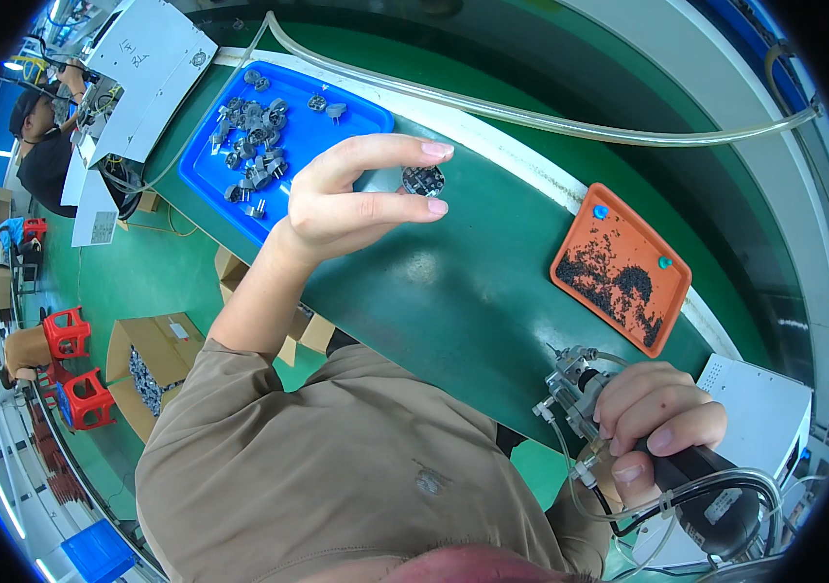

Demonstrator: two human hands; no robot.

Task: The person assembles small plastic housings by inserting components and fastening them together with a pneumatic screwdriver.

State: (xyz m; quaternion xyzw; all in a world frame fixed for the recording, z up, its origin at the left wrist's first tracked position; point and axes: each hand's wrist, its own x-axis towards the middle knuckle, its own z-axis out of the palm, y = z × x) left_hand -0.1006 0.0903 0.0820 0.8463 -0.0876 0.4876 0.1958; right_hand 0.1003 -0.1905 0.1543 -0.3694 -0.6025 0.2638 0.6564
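Observation:
My left hand (342,199) is raised over the green bench, pinching a small round dark part (423,182) between thumb and fingers. The part's face carries a fine pattern too small to make out. Beneath and left of that hand lies a blue tray (351,121) with a heap of similar grey and black round parts (257,126). At the lower right, my right hand (662,418) wraps round a black power screwdriver (716,505). Its metal nose (575,374) points up and left over the bench, and thin clear tubes run along it.
An orange tray (585,223) of tiny black pieces (609,277) sits at the bench's right. A clear hose (531,115) arches across the far side. White machine boxes (147,78) stand at both ends. Cardboard boxes (176,345), red stools (67,332) and another person (45,160) are at left.

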